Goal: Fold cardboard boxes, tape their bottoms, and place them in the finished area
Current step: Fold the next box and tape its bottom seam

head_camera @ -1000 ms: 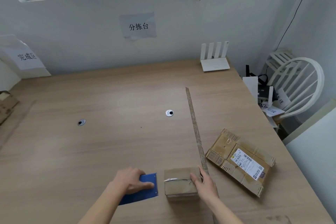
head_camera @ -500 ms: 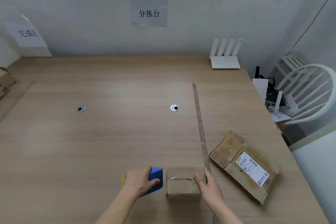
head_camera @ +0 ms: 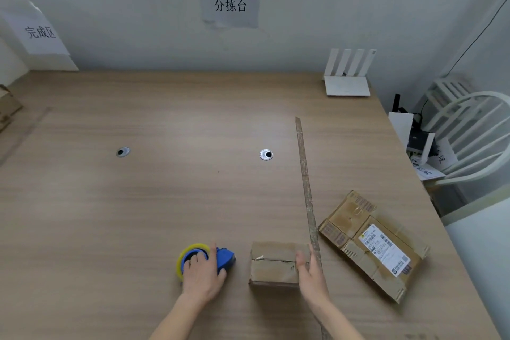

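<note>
At 6 o'clock my left hand [head_camera: 202, 274] now grips the tape dispenser [head_camera: 205, 259], whose yellow roll has come into sight since half a second ago. My right hand [head_camera: 310, 269] still clasps the small box [head_camera: 274, 262], unmoved at 5 o'clock on the tabletop [head_camera: 165, 201]. The flattened box [head_camera: 372, 243] lies at 4 o'clock beyond the strip [head_camera: 305, 174]. Farther, the router [head_camera: 347, 77] sits at 1 o'clock.

On the bench [head_camera: 165, 215], the left hand [head_camera: 202, 274] grips a blue tape dispenser [head_camera: 220, 259] at 6 o'clock. Just beside it, toward 3 o'clock, the right hand [head_camera: 310, 273] holds the small folded box [head_camera: 273, 262] by its right side. A flattened box [head_camera: 372, 243] lies at 4 o'clock, past a thin strip [head_camera: 305, 174].
</note>
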Demonstrator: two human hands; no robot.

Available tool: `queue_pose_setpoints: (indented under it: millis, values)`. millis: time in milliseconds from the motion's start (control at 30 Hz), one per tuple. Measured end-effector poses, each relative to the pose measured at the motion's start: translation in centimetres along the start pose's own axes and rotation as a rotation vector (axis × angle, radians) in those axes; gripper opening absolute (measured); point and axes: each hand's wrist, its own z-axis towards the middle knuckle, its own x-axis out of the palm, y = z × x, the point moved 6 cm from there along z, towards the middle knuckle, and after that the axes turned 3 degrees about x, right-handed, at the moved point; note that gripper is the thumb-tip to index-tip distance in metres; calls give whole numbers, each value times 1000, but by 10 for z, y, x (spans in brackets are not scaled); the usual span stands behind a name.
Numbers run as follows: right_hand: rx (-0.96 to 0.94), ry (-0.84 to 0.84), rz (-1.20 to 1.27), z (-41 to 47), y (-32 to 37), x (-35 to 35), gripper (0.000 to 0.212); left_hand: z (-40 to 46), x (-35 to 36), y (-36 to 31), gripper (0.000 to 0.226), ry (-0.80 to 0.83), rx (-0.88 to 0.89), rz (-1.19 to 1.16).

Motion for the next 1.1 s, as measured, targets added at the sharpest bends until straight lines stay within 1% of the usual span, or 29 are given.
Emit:
queue_pose_setpoints:
  millis: [67, 100, 133, 167, 200, 233, 300, 367, 433, 467, 500, 533, 567, 633, 667, 733, 867, 967, 1033, 1100]
  values:
    - [8, -41, -1, -4, 3, 3, 66, -11, -24, -20, 61, -256, 42, -220]
    - [19, -61, -8, -7, 4, 5, 65, -16, -32, -34, 54, -338, 84, -341]
    - [34, -77, -10, -10, 5, 7, 64, -20, -33, -48, 49, -321, 108, -462]
    - [51, -87, -6, -13, 6, 9, 63, -22, -29, -60, 48, -248, 100, -561]
    - [65, -87, 0, -15, 6, 12, 63, -23, -24, -70, 53, -168, 71, -631]
    - [75, -72, 3, -18, 6, 15, 62, -23, -20, -76, 57, -145, 34, -686]
    - [93, 5, -7, -22, 3, 20, 63, -21, -19, -79, 59, -180, -32, -775]
    - [101, 106, -43, -23, -2, 21, 67, -13, -23, -79, 56, -152, -45, -827]
    - [36, 135, -116, -22, -5, 12, 77, -3, -28, -79, 53, -95, -6, -854]
    - [-54, 106, -167, -20, -3, 3, 85, 2, -32, -80, 51, -60, 27, -867]
    - [-176, 83, -228, -21, 4, -5, 93, 7, -35, -81, 49, -25, 62, -879]
    - [-300, 89, -291, -23, 11, -11, 96, 11, -37, -83, 48, 1, 95, -878]
    - [-394, 129, -348, -27, 19, -12, 91, 14, -40, -86, 46, 14, 125, -868]
    - [-482, 220, -442, -33, 26, -10, 76, 18, -45, -93, 46, 7, 164, -874]
    - [-499, 231, -471, -35, 29, -8, 72, 18, -48, -96, 48, -9, 169, -887]
    - [-507, 184, -509, -38, 32, -3, 67, 17, -53, -97, 53, -73, 166, -858]
    - [-463, 23, -514, -43, 37, 11, 73, 8, -57, -78, 53, -191, 165, -706]
    - [-417, -29, -461, -44, 41, 22, 74, -4, -48, -39, 50, -267, 66, -596]
    - [-405, -32, -434, -43, 40, 27, 75, -13, -30, -11, 53, -260, -1, -522]
    - [-407, -12, -427, -45, 38, 30, 77, -18, -4, 9, 64, -150, -40, -383]
